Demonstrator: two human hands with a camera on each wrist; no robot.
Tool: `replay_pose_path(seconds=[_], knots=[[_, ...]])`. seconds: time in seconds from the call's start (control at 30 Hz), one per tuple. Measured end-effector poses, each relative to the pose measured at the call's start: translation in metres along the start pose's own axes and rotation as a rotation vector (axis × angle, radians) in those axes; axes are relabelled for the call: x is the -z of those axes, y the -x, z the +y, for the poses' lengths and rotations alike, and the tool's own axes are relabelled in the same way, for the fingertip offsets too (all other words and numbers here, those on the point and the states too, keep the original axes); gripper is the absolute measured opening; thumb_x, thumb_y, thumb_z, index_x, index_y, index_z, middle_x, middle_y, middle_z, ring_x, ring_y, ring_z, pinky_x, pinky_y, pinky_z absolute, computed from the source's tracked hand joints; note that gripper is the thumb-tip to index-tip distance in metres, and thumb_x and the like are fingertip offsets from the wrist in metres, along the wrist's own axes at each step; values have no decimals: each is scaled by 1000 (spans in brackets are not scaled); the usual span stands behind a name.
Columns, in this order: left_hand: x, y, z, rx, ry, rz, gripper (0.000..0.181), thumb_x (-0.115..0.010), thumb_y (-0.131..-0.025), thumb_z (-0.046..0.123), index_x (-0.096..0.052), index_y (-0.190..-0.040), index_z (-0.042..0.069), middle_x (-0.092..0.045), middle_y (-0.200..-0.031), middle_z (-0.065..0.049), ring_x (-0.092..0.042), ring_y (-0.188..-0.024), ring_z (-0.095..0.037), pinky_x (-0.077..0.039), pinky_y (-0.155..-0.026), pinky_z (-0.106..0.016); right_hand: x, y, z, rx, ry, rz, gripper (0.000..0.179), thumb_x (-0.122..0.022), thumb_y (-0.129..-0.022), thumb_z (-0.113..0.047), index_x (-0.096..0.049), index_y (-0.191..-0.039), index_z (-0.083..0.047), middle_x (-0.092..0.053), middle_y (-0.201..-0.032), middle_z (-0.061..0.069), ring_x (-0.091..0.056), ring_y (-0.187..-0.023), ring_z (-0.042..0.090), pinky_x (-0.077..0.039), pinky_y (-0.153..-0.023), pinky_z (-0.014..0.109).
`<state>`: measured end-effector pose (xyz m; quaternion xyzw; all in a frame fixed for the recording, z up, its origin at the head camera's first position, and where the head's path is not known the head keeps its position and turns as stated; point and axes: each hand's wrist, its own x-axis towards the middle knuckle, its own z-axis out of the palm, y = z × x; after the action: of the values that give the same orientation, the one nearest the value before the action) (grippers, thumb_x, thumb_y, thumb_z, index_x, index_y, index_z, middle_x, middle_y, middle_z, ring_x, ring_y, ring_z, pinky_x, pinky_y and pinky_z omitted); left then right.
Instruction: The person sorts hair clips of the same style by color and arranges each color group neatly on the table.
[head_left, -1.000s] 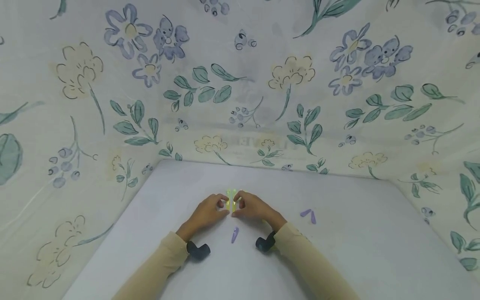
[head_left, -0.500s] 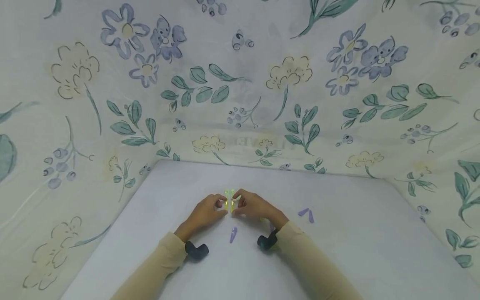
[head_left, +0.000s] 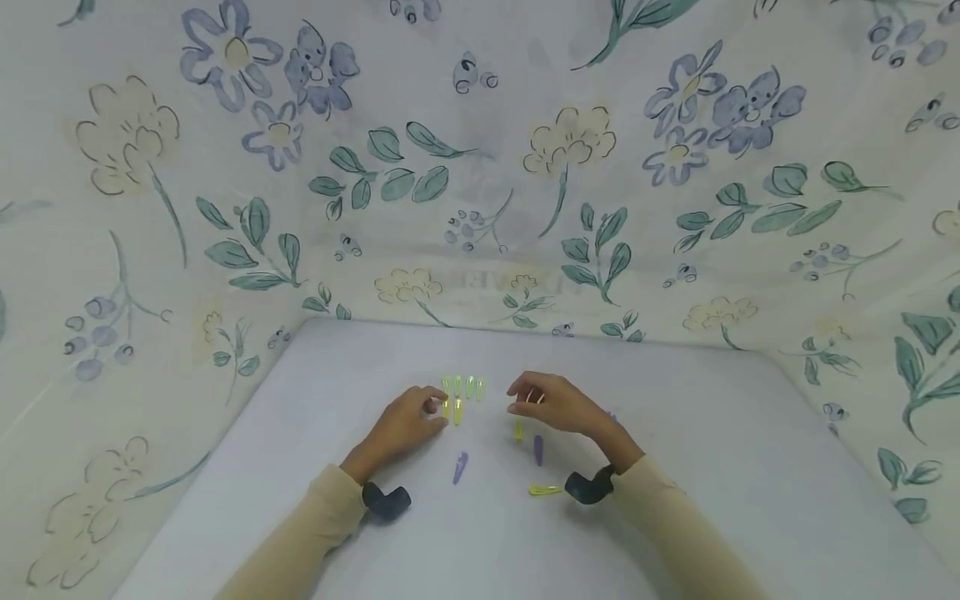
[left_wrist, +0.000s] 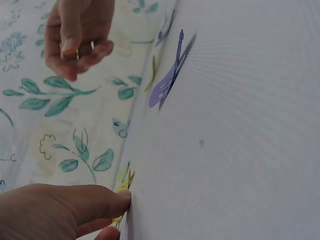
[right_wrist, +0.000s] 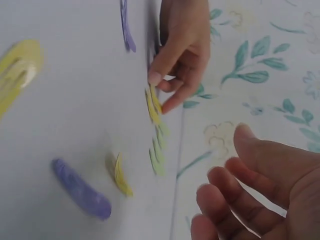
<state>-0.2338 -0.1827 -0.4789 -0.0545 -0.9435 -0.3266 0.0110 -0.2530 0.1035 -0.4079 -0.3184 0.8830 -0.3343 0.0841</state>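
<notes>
My left hand (head_left: 407, 421) is at the left end of a small group of hair clips, its thumb and fingers pinching a yellow hair clip (head_left: 446, 410). A second yellow clip (head_left: 458, 412) lies just right of it. Behind them stands a row of several pale green clips (head_left: 470, 387). To the right, my right hand (head_left: 562, 402) hovers with loosely bent fingers and nothing in them. Near it on the table are another yellow clip (head_left: 517, 430) and a purple clip (head_left: 538, 450); the right wrist view shows both clips beyond the fingers.
A purple clip (head_left: 460, 467) lies in front of the group. One more yellow clip (head_left: 544, 491) lies beside the dark wrist camera (head_left: 590, 486). My right wrist mostly hides some purple (head_left: 612, 415). A flower-patterned cloth (head_left: 525, 167) rises behind the white table (head_left: 360, 350).
My right hand has let go of the right-hand yellow clip and moved right, uncovering green clips and others on the table. My left hand stays at its clip.
</notes>
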Motion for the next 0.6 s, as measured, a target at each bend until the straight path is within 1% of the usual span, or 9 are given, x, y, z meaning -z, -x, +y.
replay_pose_path(seconds=[0.07, 0.13, 0.23, 0.33, 0.43, 0.5, 0.6], knots=[[1, 0, 0, -10, -5, 1, 41, -76, -86, 23, -66, -125, 17, -63, -99, -1, -56, -85, -16, -48, -77, -36, 5, 13, 1, -8, 0, -16, 27, -69, -94, -26, -68, -115, -9, -65, -95, -3, -58, -86, 12, -51, -73, 25], [2, -1, 0, -23, -8, -3, 41, -76, -86, 23, -66, -125, 16, -63, -99, -1, -56, -84, -15, -48, -77, -35, 8, 27, 4, 5, -3, -32, 24, -69, -95, -23, -68, -114, -9, -66, -95, -3, -58, -84, 11, -51, -71, 24], [4, -2, 1, -32, -6, 0, 41, -76, -87, 23, -65, -126, 16, -64, -100, -2, -57, -85, -16, -48, -77, -36, 10, 47, 11, 56, -14, -60, 18, -68, -95, -16, -69, -110, -8, -67, -94, -4, -57, -81, 9, -50, -70, 23], [5, -4, 1, -25, -8, 2, 42, -75, -88, 24, -64, -127, 17, -64, -102, -2, -59, -88, -17, -49, -79, -37, 5, 63, 18, 129, 9, -116, 16, -69, -93, -11, -69, -109, -8, -67, -95, -4, -56, -82, 6, -51, -72, 22], [6, -3, 1, -10, -3, 1, 42, -75, -87, 24, -65, -127, 17, -65, -103, -3, -60, -91, -19, -50, -82, -39, -3, 74, 21, 157, 56, -179, 20, -71, -92, -12, -68, -111, -9, -66, -98, -4, -56, -85, 3, -51, -76, 21], [5, -3, 0, -7, 3, -4, 41, -75, -87, 24, -65, -126, 18, -65, -103, -2, -60, -92, -18, -50, -83, -40, -9, 79, 19, 137, 81, -208, 24, -72, -91, -14, -67, -114, -10, -64, -95, -5, -55, -85, 2, -50, -76, 21], [2, -1, -1, -18, 14, -15, 41, -75, -87, 24, -65, -126, 17, -65, -103, -3, -60, -92, -18, -50, -82, -41, -13, 84, 14, 65, 64, -241, 31, -75, -88, -15, -65, -117, -9, -61, -89, -8, -53, -80, 1, -49, -73, 20]])
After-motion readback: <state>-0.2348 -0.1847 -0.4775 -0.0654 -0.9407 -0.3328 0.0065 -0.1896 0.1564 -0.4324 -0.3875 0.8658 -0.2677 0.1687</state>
